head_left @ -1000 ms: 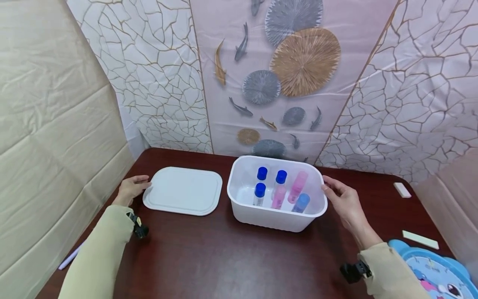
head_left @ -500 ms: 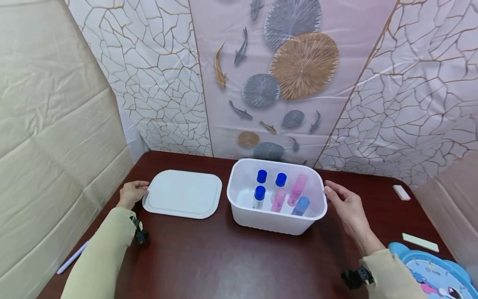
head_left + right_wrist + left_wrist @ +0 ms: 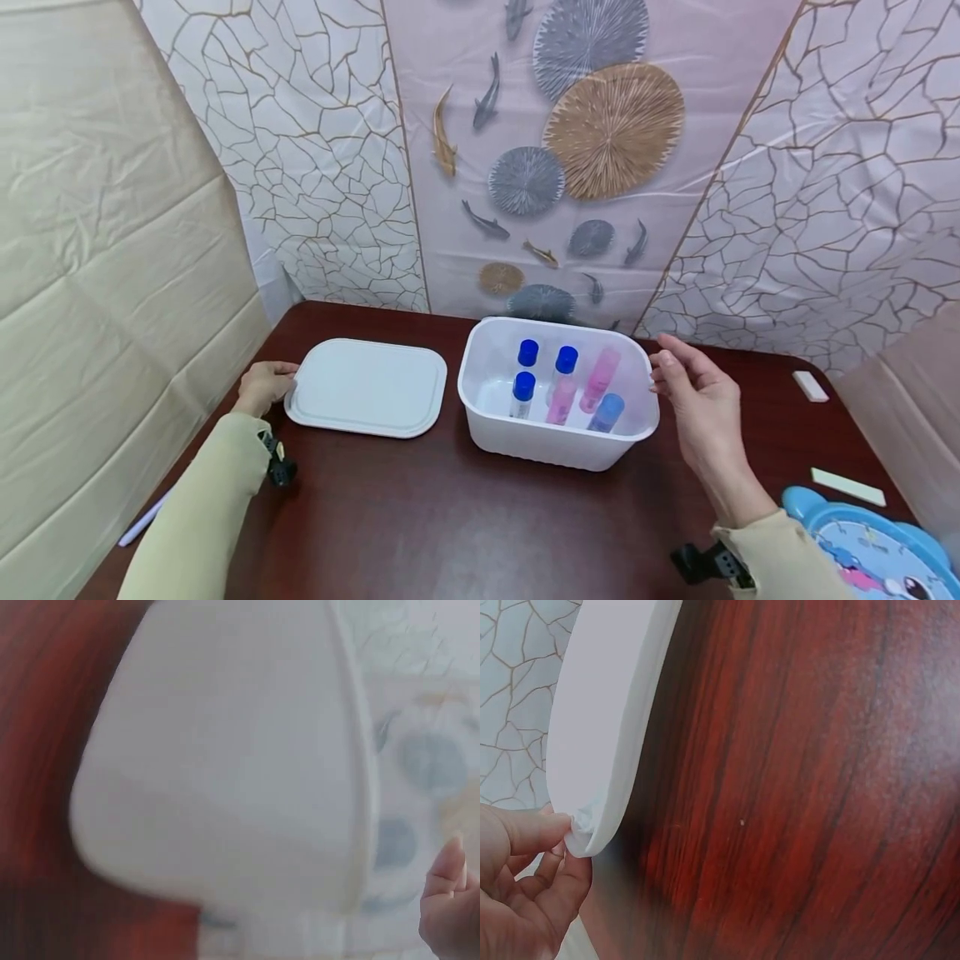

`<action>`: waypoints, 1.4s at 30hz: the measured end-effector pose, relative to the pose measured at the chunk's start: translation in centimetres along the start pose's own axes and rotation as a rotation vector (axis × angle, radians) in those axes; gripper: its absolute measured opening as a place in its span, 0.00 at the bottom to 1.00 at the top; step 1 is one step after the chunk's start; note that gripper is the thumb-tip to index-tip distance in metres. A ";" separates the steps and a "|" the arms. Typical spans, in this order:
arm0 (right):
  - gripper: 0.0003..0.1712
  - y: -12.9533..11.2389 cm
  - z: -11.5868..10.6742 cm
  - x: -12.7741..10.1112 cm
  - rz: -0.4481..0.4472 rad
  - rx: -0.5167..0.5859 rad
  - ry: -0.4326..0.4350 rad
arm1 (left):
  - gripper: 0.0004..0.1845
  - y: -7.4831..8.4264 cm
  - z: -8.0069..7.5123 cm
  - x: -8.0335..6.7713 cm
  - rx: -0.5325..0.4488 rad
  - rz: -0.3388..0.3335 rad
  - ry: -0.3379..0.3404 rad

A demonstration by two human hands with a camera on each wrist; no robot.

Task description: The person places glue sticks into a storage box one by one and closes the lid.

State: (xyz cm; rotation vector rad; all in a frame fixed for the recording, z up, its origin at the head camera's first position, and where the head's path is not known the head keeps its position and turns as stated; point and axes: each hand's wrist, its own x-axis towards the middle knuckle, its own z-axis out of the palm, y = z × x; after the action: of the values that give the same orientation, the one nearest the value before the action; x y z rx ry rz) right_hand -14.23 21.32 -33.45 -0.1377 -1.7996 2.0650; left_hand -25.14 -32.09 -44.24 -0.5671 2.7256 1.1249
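My left hand (image 3: 260,387) pinches the left edge of a flat white lid (image 3: 367,387), which lies on the table. In the left wrist view, thumb and fingers close on the rounded end of the lid (image 3: 604,712). To its right stands a white plastic bin (image 3: 547,442), its top uncovered. Inside are several small bottles, among them one with a dark blue cap (image 3: 523,384), a pink bottle (image 3: 600,379) and one with a light blue cap (image 3: 609,408). Beside the bin's right rim, my right hand (image 3: 701,408) is raised with loosely bent fingers; the right wrist view shows it apart from the bin (image 3: 225,750).
A blue cartoon-shaped clock-like disc (image 3: 862,542) lies at the lower right. Two pale flat bars, a short bar (image 3: 811,386) and a longer bar (image 3: 848,486), lie near the right edge. A lilac stick (image 3: 142,525) lies at the left edge, partly behind the sleeve.
My right hand has come off the bin's right rim and lifted slightly. The left hand stays at the lid's edge, and the lid and bin keep their places.
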 end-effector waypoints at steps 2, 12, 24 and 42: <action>0.18 -0.4 1.3 -0.7 0.004 -0.018 -0.032 | 0.19 0.0 -0.1 0.0 -0.005 -0.006 -0.005; 0.19 0.0 8.7 -4.7 0.079 -0.105 -0.344 | 0.21 0.1 -0.6 -0.3 -0.146 0.030 -0.057; 0.21 2.8 14.6 -6.2 0.241 0.036 -0.465 | 0.26 1.0 -1.8 -1.1 -0.461 0.158 -0.192; 0.18 3.3 16.4 -5.0 0.260 0.069 -0.385 | 0.13 5.7 -3.0 -3.5 -0.693 0.348 -0.302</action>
State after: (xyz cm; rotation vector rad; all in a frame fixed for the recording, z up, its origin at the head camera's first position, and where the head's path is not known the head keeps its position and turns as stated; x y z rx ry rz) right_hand -15.78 3.99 -34.83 0.0531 -2.0149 2.4704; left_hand -24.09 -29.49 -37.49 0.0371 2.1789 2.0643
